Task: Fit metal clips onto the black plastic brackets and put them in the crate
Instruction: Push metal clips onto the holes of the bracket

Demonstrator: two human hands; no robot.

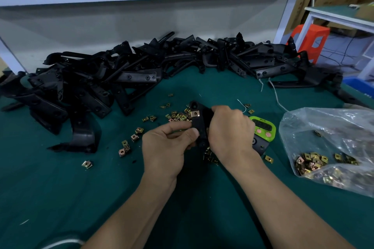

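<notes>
Black bracket (199, 127), held above the green mat (60, 188) between both hands and standing roughly on end, its upper end away from the person. One metal clip (195, 114) sits on the bracket's upper part, just above the left thumb. Left hand (166, 145): thumb and forefinger pinch the bracket's middle from the left, the other fingers curled under. Right hand (230, 129): back of the hand toward the camera, fingers wrapped round the bracket's right edge; the fingertips are hidden behind the part. Loose clips (178, 116) lie scattered on the mat beyond and to the left of the hands, with a few more directly under the right wrist. A green timer (264, 127) lies just right of the right hand, partly covered by it. Farther right, an open clear plastic bag (334, 127) holds a heap of bagged clips (311, 160) in its lower corner. Beyond both hands, a long pile of brackets (101, 79) runs across the back of the mat. At the far right edge, only a corner of a blue bin (359, 85) shows; its contents cannot be seen.
</notes>
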